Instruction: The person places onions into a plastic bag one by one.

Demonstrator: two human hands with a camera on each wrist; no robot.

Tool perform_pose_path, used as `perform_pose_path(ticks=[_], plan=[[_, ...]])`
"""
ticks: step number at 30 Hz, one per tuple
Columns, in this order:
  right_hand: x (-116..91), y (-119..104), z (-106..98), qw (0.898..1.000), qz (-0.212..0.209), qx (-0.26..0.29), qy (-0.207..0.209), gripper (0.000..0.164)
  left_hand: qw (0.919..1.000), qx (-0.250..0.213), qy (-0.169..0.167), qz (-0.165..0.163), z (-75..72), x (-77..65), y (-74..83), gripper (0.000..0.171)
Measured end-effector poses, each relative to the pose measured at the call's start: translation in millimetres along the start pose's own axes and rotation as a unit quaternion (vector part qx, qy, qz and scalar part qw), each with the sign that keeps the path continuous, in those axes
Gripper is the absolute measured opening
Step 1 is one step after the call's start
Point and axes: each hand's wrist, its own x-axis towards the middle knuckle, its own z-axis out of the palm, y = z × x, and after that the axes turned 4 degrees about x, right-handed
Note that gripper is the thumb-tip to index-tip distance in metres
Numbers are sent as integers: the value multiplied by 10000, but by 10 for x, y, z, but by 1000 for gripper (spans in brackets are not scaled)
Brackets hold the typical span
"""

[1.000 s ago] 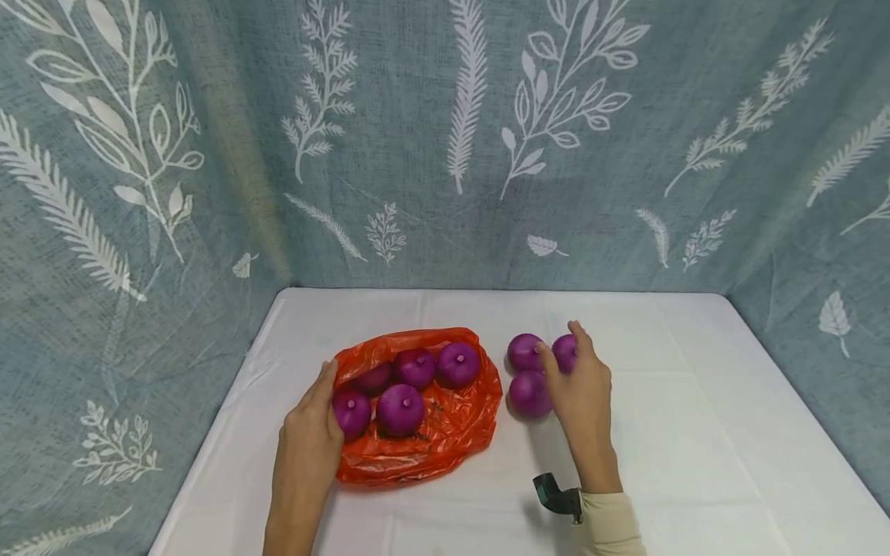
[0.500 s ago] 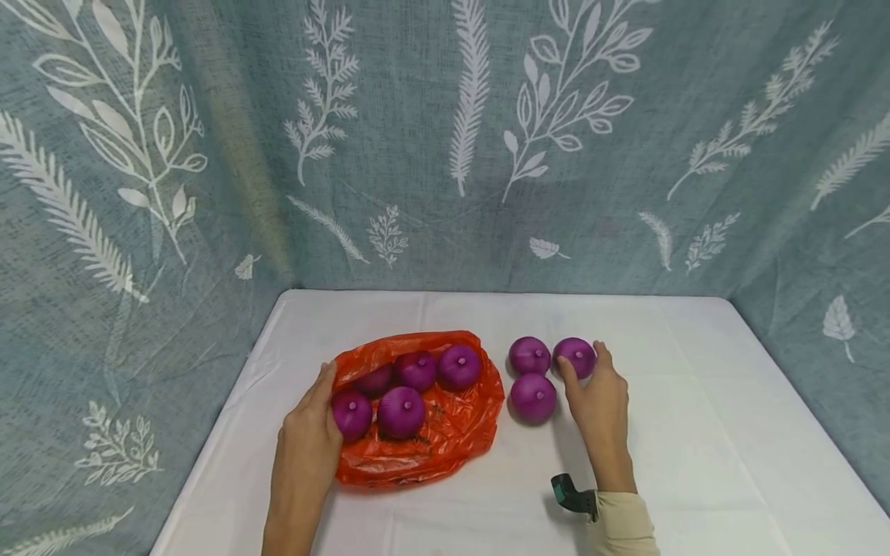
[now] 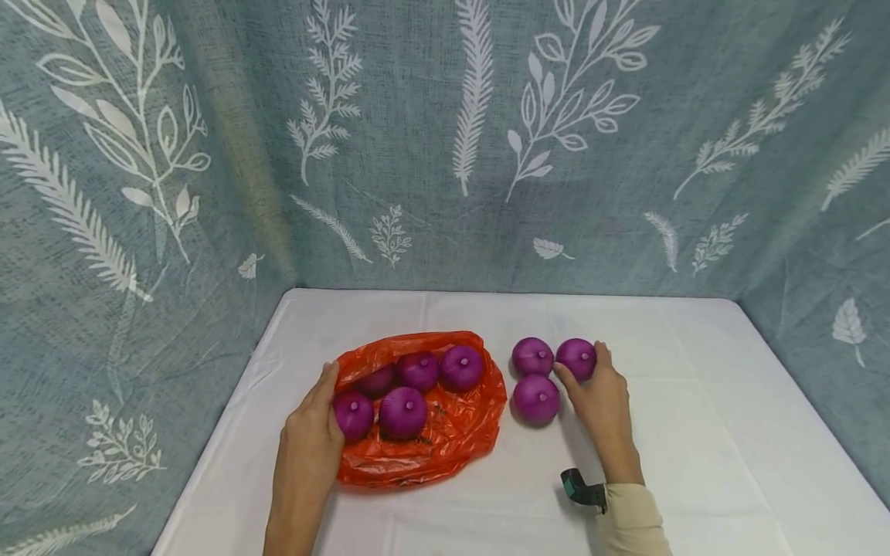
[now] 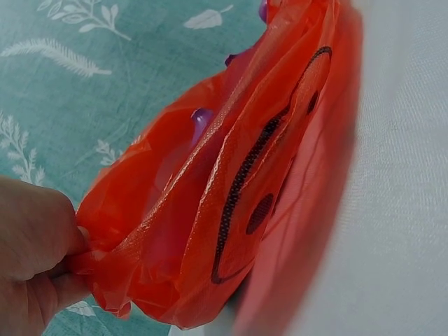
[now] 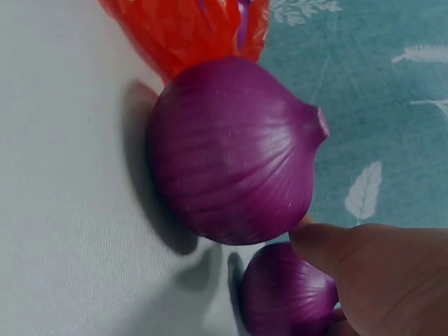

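Note:
An orange-red plastic bag point(image 3: 455, 448) lies wide-mouthed on the table, with several purple onions point(image 3: 403, 413) inside. My left hand point(image 3: 309, 444) grips the left side of the bag; in the left wrist view its fingers point(image 4: 59, 241) pinch gathered plastic. Right of the bag stand three more onions. My right hand point(image 3: 599, 401) holds the back right onion point(image 3: 576, 358) between thumb and fingers, on the table. The front onion point(image 3: 536, 400) looms large in the right wrist view, overlapping the thumb tip there. Beside it is the back left onion point(image 3: 532, 357).
A white cloth covers the table point(image 3: 702, 432). Blue-green curtains point(image 3: 431, 154) with white leaf prints hang behind and at both sides. A dark wrist camera point(image 3: 582, 492) sits at the right cuff.
My right hand has moved right, from over the onions to the back right one, and now holds it. My left hand stays at the bag.

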Motion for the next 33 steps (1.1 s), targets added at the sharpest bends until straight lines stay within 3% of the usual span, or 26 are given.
perform_pose_path(ticks=[8, 33], plan=[[61, 92, -14, 9995, 124, -63, -277, 94, 9999, 5, 77, 97, -6, -1, 5, 62], [202, 177, -7, 9991, 38, 114, -403, 90, 9999, 137, 50, 30, -29, 13, 22, 62]])
